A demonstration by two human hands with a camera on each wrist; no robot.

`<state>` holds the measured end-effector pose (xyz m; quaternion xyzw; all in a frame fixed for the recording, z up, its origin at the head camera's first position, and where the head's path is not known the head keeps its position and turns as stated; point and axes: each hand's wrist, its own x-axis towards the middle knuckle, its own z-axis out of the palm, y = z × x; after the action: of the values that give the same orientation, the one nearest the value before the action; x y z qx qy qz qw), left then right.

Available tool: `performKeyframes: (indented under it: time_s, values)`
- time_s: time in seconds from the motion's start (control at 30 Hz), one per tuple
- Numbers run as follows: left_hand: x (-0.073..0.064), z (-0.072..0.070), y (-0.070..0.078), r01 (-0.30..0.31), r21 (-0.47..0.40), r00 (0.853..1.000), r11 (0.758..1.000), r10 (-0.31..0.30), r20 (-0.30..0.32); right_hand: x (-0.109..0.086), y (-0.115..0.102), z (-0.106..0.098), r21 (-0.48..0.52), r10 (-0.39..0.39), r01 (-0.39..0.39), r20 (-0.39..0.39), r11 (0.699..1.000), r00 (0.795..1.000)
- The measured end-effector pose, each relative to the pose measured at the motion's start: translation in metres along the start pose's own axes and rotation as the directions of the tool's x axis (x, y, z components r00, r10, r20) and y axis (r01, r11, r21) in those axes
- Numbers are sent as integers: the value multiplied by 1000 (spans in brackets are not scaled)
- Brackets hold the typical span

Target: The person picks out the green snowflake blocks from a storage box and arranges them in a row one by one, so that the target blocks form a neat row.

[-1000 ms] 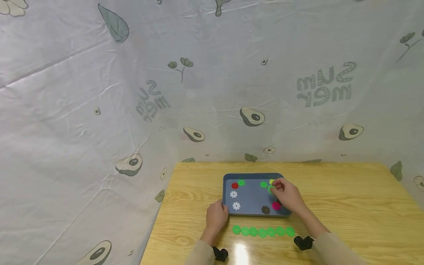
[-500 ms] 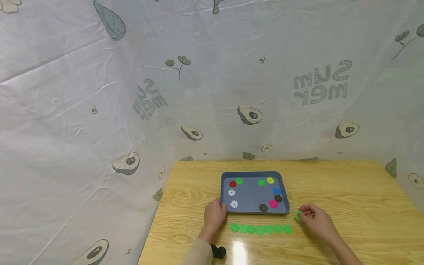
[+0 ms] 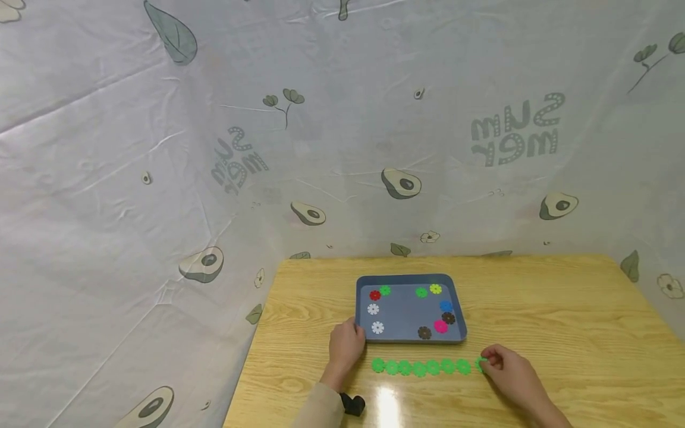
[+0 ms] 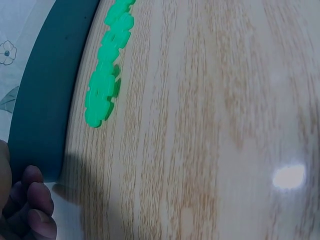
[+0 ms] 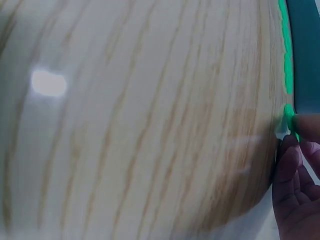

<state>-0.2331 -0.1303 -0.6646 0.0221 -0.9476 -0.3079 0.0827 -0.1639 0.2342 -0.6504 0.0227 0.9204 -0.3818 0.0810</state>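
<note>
My right hand [image 3: 511, 371] pinches a green snowflake-shaped plastic disc [image 3: 479, 364] between thumb and fingers, low over the table. A small gap separates this disc from the right end of a row of linked green discs [image 3: 420, 369]; the right wrist view also shows the held disc [image 5: 289, 114] apart from the row. My left hand [image 3: 346, 343] grips the front left corner of a blue-grey tray [image 3: 401, 309]. In the left wrist view its curled fingers [image 4: 40, 197] lie at the tray's corner. Beyond the corner, the row [image 4: 102, 92] lies along the tray's wall.
Loose discs lie in the tray: red [image 3: 375, 295], yellow [image 3: 436, 289], blue [image 3: 446, 305], pink [image 3: 441, 326], and several white, brown and green ones. The wooden table [image 3: 546, 309] meets a printed cloth [image 3: 342, 226] at the back and left.
My right hand has taken a green disc from the tray's right side and brought it forward and down to the row's right end. The left hand stays on the tray corner.
</note>
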Motion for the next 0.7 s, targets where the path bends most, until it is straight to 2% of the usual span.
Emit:
performKeyframes:
  time_s: [0.23,0.5,0.7]
  values:
    - [0,1,-1,5,-18,1000,1000,-5,2,1,1,5,-19,-21,21,5,1000,1000]
    - [0,1,-1,2,-31,1000,1000,-2,6,1,-1,4,-13,-6,6,2,1000,1000]
    - [0,1,-1,-4,-34,1000,999,4,-3,10,-19,-1,16,-49,50,-32,999,998]
